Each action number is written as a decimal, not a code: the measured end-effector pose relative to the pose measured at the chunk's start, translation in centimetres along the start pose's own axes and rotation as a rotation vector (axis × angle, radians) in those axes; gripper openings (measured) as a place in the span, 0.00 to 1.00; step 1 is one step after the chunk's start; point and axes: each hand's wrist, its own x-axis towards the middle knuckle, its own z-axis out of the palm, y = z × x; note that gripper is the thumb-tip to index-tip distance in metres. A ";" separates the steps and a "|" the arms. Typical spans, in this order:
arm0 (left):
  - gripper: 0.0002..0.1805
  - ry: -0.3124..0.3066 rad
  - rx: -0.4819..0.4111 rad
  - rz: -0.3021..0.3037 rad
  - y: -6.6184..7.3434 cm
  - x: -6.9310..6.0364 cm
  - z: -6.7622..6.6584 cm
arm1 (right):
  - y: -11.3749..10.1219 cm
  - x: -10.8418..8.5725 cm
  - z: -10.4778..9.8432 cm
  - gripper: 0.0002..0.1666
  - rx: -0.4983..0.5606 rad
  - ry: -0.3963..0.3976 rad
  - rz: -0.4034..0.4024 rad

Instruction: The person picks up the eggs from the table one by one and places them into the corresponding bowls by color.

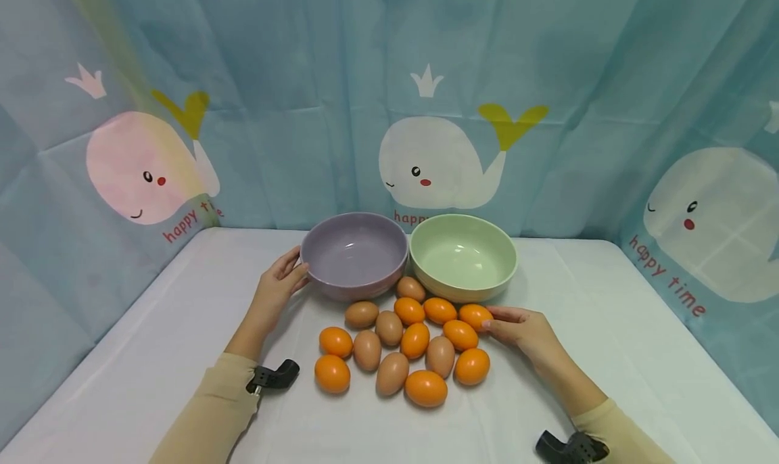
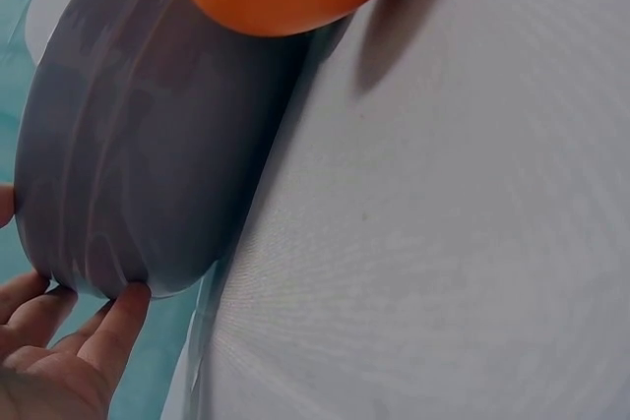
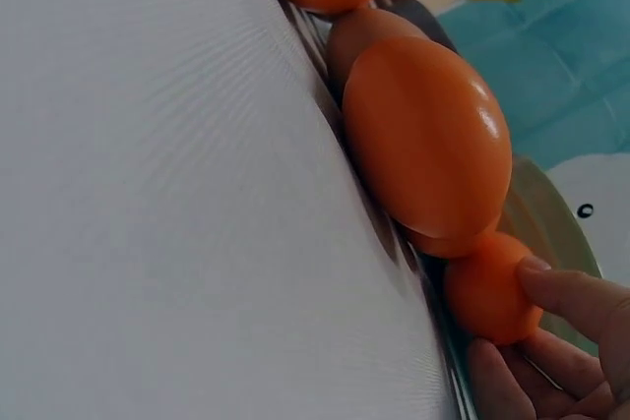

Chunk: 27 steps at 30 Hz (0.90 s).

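In the head view, my left hand (image 1: 281, 281) is at the left side of a purple bowl (image 1: 356, 289). The left wrist view shows its fingertips (image 2: 126, 307) touching the bowl's outer wall. My right hand (image 1: 531, 332) pinches a bright orange egg (image 1: 475, 316) between thumb and fingers, at the right end of the loose eggs. That egg (image 3: 490, 290) appears in the right wrist view too, low beside a green bowl (image 1: 464, 285). Several orange and brown eggs lie in front of both bowls, among them a brown egg (image 1: 392, 373) and an orange egg (image 1: 426, 388).
Both bowls stand side by side at the back of a white-covered table (image 1: 608, 356), with no eggs visible inside. A blue curtain (image 1: 341, 112) printed with whales hangs behind and at both sides. Black camera mounts sit on both wrists.
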 end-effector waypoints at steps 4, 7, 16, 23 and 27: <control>0.36 0.002 -0.004 0.002 0.0 0.1 -0.1 | -0.5 0.0 -0.1 0.32 0.015 -0.008 -0.003; 0.36 -0.001 -0.001 -0.001 0.0 0.0 -0.2 | -0.8 0.0 -0.2 0.33 0.010 -0.015 -0.006; 0.37 -0.009 0.003 -0.005 -0.1 -0.1 0.0 | -1.5 -0.9 -0.4 0.32 -0.040 -0.017 -0.005; 0.38 -0.009 0.020 -0.011 0.0 0.2 0.1 | -2.2 -1.5 -0.8 0.32 -0.053 -0.002 -0.028; 0.38 -0.009 0.022 -0.024 0.1 0.1 0.1 | -2.4 -1.7 -0.9 0.32 -0.072 -0.002 -0.034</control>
